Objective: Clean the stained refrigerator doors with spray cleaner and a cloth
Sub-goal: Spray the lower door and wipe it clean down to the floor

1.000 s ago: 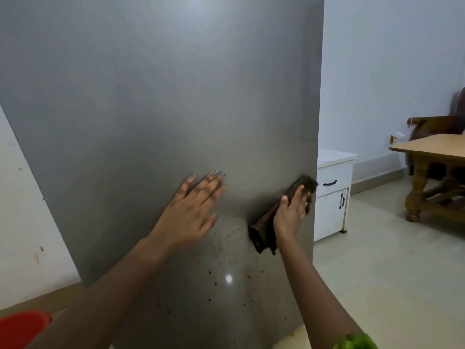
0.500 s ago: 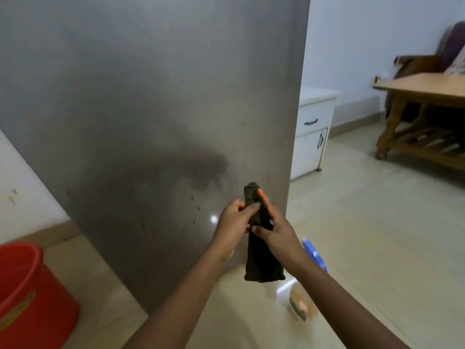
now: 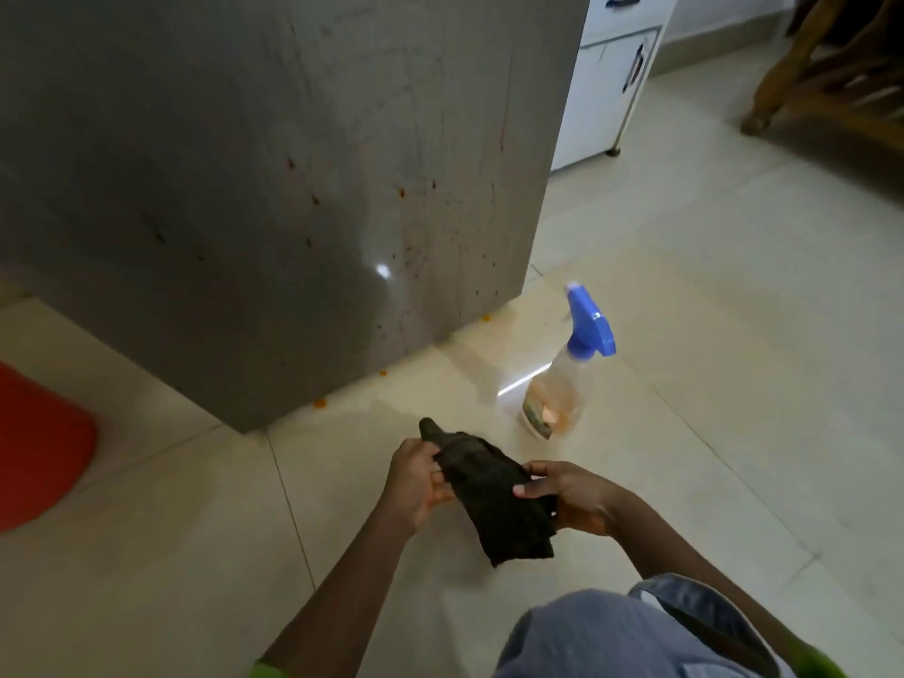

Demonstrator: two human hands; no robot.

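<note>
A: Cam setup?

B: One head cam, wide-angle, worn by the person. It's pitched forward and steeply down.

A: Vantage?

B: Low, close to the floor (image 3: 734,335). The left hand (image 3: 416,482) and right hand (image 3: 572,496) sit lower centre, near the lens, with the cloth (image 3: 489,501) gripped between them. The person's knee (image 3: 611,633) fills the bottom right.

A: Fridge?

B: The lower part of the refrigerator door (image 3: 293,163) takes the upper left, near and seen obliquely. The spray bottle (image 3: 562,389) stands just beyond the hands, right of the door's bottom corner.

A: Edges?

B: The red bucket (image 3: 39,447) is cropped at the left edge. The white cabinet (image 3: 606,80) and wooden furniture (image 3: 782,90) are top right, farther back.
</note>
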